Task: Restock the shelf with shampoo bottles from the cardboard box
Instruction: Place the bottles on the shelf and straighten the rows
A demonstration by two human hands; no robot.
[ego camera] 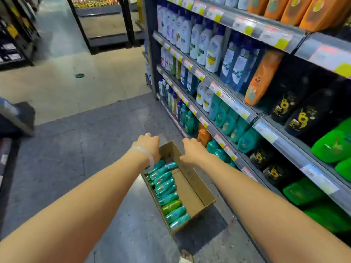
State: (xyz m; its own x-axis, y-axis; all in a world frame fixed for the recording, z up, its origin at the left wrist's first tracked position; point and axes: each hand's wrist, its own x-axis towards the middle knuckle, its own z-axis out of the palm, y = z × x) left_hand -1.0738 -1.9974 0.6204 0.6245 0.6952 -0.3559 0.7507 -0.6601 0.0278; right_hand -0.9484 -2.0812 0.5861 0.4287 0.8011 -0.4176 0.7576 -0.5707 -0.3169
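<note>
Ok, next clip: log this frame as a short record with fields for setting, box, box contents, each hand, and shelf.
setting: shop aisle, grey floor
box: open cardboard box on the floor beside the shelf
contents: teal bottles lying in a row along the box's left side, one green bottle among them; right side bare
left hand: at the box's far left corner, wristband on the wrist; grip unclear
right hand: over the box's far right edge; grip unclear
shelf: stocked with bottles, price tags along the edges
</note>
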